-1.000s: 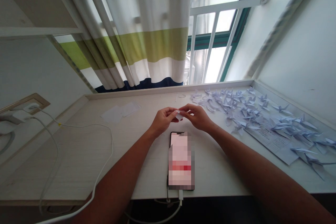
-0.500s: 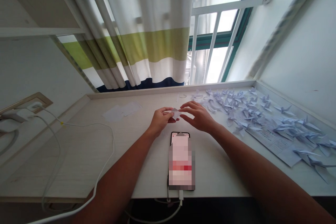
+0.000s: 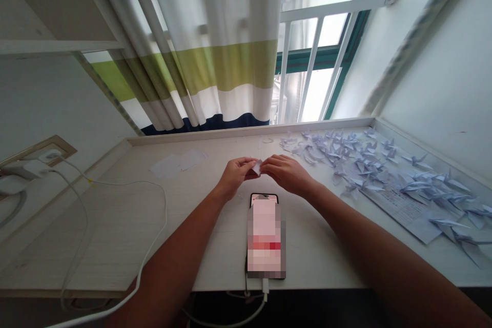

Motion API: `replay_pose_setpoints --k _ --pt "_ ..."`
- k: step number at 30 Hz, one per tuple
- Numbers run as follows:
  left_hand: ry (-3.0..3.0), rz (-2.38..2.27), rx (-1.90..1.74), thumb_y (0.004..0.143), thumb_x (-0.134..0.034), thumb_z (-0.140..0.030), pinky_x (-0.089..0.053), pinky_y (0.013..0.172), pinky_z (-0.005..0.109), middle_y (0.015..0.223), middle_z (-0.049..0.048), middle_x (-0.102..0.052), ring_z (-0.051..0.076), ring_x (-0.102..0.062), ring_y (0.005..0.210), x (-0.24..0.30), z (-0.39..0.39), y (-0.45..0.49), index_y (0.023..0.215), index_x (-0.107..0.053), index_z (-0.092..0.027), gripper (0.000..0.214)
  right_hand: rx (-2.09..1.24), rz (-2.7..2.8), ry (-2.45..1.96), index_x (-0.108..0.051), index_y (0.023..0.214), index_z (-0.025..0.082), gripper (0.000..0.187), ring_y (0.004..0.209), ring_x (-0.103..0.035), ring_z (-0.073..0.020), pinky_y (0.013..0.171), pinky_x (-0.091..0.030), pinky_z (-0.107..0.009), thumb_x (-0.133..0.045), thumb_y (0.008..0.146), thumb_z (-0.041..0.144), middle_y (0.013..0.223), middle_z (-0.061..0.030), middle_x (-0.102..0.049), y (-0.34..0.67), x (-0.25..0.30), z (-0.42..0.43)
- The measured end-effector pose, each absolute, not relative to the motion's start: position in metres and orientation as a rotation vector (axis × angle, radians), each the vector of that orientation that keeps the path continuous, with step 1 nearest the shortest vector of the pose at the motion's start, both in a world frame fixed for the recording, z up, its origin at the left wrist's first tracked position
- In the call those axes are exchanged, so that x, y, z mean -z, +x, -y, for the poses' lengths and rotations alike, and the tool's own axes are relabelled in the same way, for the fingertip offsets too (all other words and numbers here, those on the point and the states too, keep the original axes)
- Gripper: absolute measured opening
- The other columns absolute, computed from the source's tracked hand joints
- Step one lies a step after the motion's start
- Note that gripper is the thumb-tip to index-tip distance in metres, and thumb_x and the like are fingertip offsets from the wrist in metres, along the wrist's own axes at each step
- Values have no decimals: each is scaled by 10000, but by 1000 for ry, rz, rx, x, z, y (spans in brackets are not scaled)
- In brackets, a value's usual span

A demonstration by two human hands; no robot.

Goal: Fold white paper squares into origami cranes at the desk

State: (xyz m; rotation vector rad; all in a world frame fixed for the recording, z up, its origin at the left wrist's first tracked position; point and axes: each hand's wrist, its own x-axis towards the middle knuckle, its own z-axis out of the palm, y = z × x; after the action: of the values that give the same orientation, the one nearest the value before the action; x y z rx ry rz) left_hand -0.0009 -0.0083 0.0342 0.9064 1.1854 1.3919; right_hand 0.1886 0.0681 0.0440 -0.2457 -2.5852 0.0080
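Observation:
A small piece of folded white paper (image 3: 257, 166) is held up over the desk, between my two hands. My left hand (image 3: 235, 174) pinches it from the left, thumb on top and fingers beneath. From the right, my right hand (image 3: 286, 170) has its thumb and fingertips closed on the paper's right edge. The fingers cover part of the paper, so its full shape is hidden. Just below the hands lies a phone (image 3: 265, 236) with a blurred screen, face up and plugged into a white cable.
Many folded paper cranes (image 3: 357, 159) crowd the desk's right side, some on a printed sheet (image 3: 407, 212). Flat paper sheets (image 3: 179, 161) lie at the back left. A white cable (image 3: 166, 205) runs from the wall socket (image 3: 57, 148) across the left. Behind hangs a striped curtain (image 3: 226, 61).
My right hand has moved slightly left, and its spread fingers have closed onto the paper's right edge. The paper has tilted a little; my left hand stays nearly in place.

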Motion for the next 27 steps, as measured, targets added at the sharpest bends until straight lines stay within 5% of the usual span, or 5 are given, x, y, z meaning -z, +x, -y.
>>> replay_pose_setpoints --k 6,11,21,27 --pt "986 -932 -1243 813 -828 -291 -534 1015 486 1057 130 -760 252 -754 978 -39 14 -3 1240 -665 -129 485 -143 2462 -436 -695 941 183 163 825 -670 -198 755 -508 -344 -555 1011 227 963 -83 -751 191 -45 -68" --pt "1024 -900 -1219 774 -861 -236 -511 1043 484 1088 120 -763 239 -755 981 -37 16 -6 1254 -654 -149 530 -512 2332 -497 -701 877 209 174 819 -653 -191 758 -526 -346 -632 972 339 896 -54 -726 194 -48 -67" --pt "1133 -1181 -1333 789 -816 -440 -587 734 349 834 100 -762 226 -757 774 -34 12 8 954 -704 -112 384 -612 2227 -605 -687 864 187 250 770 -662 -183 724 -563 -352 -585 988 378 870 -66 -720 186 -46 -60" --pt "1176 -1230 -1416 813 -776 -364 -591 717 334 851 89 -768 187 -730 744 -31 12 13 959 -718 -126 285 -702 2229 -694 -708 937 165 154 750 -684 -178 685 -569 -315 -660 926 311 875 -69 -734 184 -39 -62"
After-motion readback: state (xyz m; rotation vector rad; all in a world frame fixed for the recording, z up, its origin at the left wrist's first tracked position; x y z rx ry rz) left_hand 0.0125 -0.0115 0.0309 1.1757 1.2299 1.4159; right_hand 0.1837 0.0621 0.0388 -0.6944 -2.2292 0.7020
